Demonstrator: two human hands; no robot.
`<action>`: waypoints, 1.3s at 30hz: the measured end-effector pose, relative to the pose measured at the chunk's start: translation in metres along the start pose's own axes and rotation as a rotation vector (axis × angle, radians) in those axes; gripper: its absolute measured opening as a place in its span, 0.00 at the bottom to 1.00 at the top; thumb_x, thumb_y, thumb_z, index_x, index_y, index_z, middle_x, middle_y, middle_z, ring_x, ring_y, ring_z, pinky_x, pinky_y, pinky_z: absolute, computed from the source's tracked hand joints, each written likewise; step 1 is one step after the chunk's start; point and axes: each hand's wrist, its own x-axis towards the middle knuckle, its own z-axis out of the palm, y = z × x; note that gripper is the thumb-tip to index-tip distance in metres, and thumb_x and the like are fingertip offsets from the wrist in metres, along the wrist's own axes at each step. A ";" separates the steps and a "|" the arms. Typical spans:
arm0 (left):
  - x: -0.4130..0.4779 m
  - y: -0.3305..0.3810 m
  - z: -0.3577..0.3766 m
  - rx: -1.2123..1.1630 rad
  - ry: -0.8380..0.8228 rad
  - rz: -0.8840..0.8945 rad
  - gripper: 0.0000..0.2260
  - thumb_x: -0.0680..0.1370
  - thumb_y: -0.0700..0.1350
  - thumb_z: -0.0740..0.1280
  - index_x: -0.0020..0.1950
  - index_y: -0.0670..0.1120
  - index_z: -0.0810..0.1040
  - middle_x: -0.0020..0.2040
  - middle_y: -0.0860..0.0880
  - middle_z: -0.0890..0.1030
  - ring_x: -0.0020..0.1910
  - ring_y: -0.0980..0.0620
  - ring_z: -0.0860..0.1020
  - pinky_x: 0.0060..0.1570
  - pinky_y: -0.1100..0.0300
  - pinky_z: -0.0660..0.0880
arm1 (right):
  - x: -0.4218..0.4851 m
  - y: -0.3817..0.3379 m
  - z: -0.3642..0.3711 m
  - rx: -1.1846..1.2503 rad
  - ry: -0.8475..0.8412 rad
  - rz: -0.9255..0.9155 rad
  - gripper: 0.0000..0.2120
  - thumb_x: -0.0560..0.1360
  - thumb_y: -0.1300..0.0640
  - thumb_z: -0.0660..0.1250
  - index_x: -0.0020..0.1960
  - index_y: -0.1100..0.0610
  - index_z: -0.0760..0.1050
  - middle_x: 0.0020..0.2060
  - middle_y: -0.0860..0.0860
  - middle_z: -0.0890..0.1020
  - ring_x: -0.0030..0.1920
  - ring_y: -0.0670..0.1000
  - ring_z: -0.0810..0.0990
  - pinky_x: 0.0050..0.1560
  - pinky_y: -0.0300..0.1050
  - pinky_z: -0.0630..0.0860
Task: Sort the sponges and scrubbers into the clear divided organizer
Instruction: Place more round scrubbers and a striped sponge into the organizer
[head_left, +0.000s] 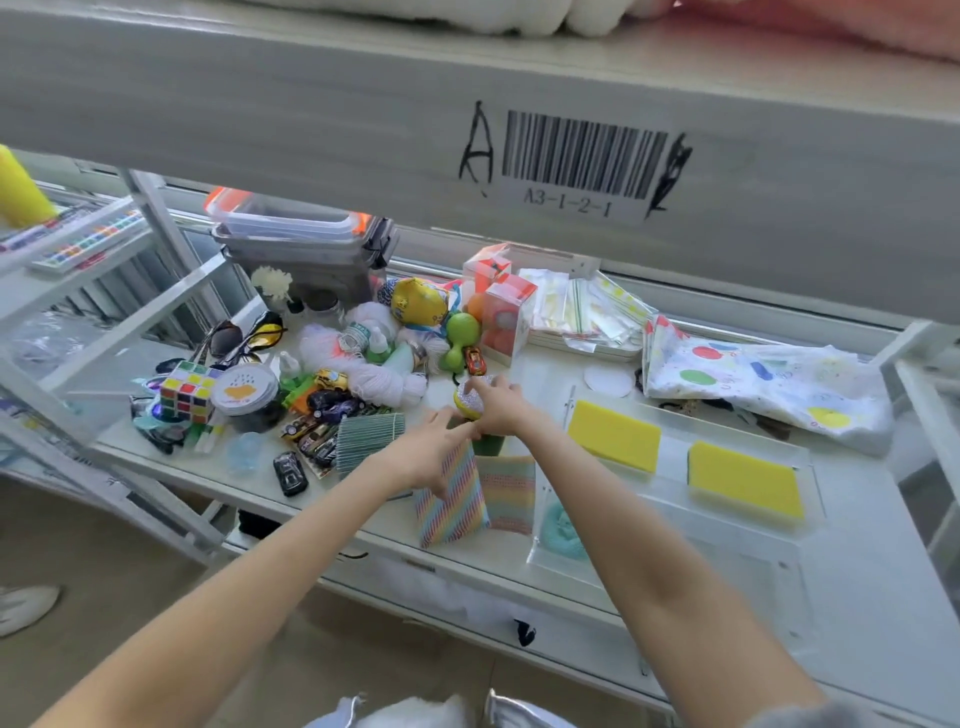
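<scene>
The clear divided organizer (670, 512) lies on the shelf at the right. Two yellow sponges (614, 434) (744, 486) rest in its far compartments, and a teal mesh scrubber (563, 525) sits in its near left compartment. My left hand (423, 457) grips a rainbow-striped sponge pad (453, 501), tilted up off the shelf. A second rainbow pad (508, 491) lies beside it. My right hand (498, 408) closes on a round glittery yellow scrubber (467, 402) above a green sponge (488, 444). A green-striped pad (369, 434) lies left of my hands.
A heap of toys lies to the left: toy cars (311, 436), a puzzle cube (186, 397), a round tin (244, 395), sunglasses (241, 335), yarn (374, 382). Stacked plastic bins (301, 244) stand behind. A dotted cloth (753, 379) lies at the right. The upper shelf beam (467, 104) hangs overhead.
</scene>
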 end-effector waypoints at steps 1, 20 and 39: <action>0.000 0.001 0.000 0.002 -0.003 0.009 0.39 0.64 0.43 0.79 0.70 0.50 0.63 0.71 0.45 0.60 0.70 0.46 0.61 0.64 0.48 0.72 | 0.001 -0.001 0.000 -0.001 0.011 -0.009 0.29 0.71 0.53 0.70 0.68 0.52 0.63 0.65 0.62 0.67 0.65 0.65 0.65 0.63 0.58 0.68; -0.011 0.057 -0.077 0.008 0.017 0.124 0.18 0.71 0.37 0.70 0.60 0.45 0.73 0.51 0.48 0.69 0.54 0.48 0.71 0.52 0.56 0.69 | -0.147 0.041 -0.083 0.320 0.581 -0.089 0.14 0.77 0.53 0.62 0.60 0.59 0.69 0.52 0.59 0.75 0.47 0.61 0.77 0.43 0.56 0.77; 0.000 0.196 -0.057 -0.328 0.242 0.143 0.13 0.77 0.39 0.64 0.61 0.41 0.70 0.54 0.39 0.78 0.46 0.47 0.74 0.45 0.56 0.72 | -0.273 0.180 -0.002 0.530 0.309 0.366 0.11 0.78 0.57 0.61 0.50 0.57 0.58 0.39 0.52 0.70 0.49 0.65 0.78 0.42 0.66 0.80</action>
